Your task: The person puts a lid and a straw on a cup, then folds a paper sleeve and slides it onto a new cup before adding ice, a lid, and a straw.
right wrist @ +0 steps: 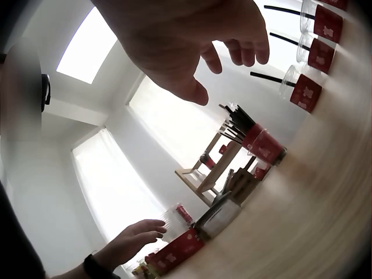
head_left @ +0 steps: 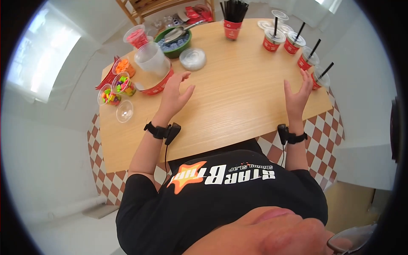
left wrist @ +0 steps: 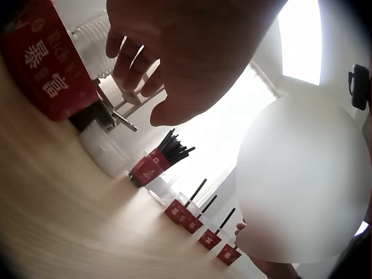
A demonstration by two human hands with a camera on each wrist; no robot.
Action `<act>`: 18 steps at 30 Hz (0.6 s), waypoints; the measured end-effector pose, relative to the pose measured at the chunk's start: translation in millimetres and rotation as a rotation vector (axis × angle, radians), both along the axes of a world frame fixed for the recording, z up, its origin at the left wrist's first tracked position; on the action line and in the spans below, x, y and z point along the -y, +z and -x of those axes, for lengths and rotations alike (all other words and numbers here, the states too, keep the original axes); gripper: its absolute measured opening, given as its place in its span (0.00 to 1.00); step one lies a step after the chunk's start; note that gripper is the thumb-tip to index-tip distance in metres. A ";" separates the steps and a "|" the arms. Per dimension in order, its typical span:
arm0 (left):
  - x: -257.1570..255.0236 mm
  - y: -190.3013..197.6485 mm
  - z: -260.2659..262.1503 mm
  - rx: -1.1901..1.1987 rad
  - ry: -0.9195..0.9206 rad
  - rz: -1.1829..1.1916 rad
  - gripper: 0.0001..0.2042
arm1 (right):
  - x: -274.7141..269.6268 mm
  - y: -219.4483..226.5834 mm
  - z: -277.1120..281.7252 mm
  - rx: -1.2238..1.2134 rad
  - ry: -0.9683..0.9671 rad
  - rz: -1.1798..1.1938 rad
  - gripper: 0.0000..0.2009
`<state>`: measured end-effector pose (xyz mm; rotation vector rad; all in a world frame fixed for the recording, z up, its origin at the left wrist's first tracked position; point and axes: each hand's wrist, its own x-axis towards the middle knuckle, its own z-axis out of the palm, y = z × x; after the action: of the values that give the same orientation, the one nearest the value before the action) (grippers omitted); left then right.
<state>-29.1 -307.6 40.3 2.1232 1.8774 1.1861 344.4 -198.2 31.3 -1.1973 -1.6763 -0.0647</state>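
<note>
My left hand (head_left: 175,94) is held over the table with fingers spread and nothing in it. Nearest to it stands a red printed box (head_left: 158,88) with a stack of clear plastic cups (head_left: 151,57) rising from it. On the other side, my right hand (head_left: 297,95) is raised with its thumb apart from the fingers, also holding nothing. Its fingertips are close beside the nearest lidded cup (head_left: 321,77) with a red sleeve and black straw. More such cups (head_left: 308,58) run in a row toward the back. Both wrist views show bare, uncurled fingers.
A green bowl (head_left: 173,54) holds ice and a metal scoop (head_left: 175,34). Stacked clear lids (head_left: 192,59) lie beside it. Cups of colourful cubes (head_left: 123,83) stand at the left edge. Black straws (head_left: 233,10) fill a red cup at the back.
</note>
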 end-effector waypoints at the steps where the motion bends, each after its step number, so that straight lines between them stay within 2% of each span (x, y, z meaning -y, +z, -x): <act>1: -2.1 -2.3 -11.3 0.207 -0.108 0.119 0.19 | -12.3 2.1 -17.3 0.012 -0.047 0.001 0.30; 3: -12.3 -8.5 -34.3 0.296 -0.227 0.173 0.18 | -36.6 4.1 -52.5 -0.006 -0.319 -0.126 0.35; 5: -21.0 -12.7 -53.0 0.423 -0.369 0.330 0.18 | -59.7 -1.9 -83.9 0.021 -0.426 -0.070 0.37; 7: -31.9 -31.7 -62.6 0.457 -0.434 0.371 0.18 | -77.0 -6.7 -106.5 0.045 -0.515 -0.019 0.40; 9: -39.4 -49.6 -68.1 0.647 -0.523 0.506 0.17 | -92.9 -10.2 -122.0 0.073 -0.509 0.290 0.42; 12: -41.6 -65.6 -64.2 0.783 -0.520 0.547 0.16 | -117.4 -37.2 -150.9 0.018 -0.412 0.302 0.37; 15: -45.5 -69.6 -54.7 0.960 -0.603 0.559 0.19 | -105.5 -30.3 -142.8 -0.007 -0.341 0.322 0.31; 16: -46.9 -71.9 -54.2 0.974 -0.595 0.552 0.19 | -95.8 -24.3 -132.1 -0.012 -0.324 0.307 0.27; 17: -47.6 -74.5 -55.3 0.949 -0.602 0.493 0.24 | -85.4 -18.6 -115.7 0.002 -0.310 0.311 0.27; 18: -47.1 -77.3 -56.2 0.922 -0.604 0.435 0.29 | -72.4 -13.6 -94.7 -0.193 -0.046 0.430 0.25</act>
<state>27.1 -260.5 -37.0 1.3569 0.8873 1.1507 439.2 -125.8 17.7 -1.5074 -1.5346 0.3895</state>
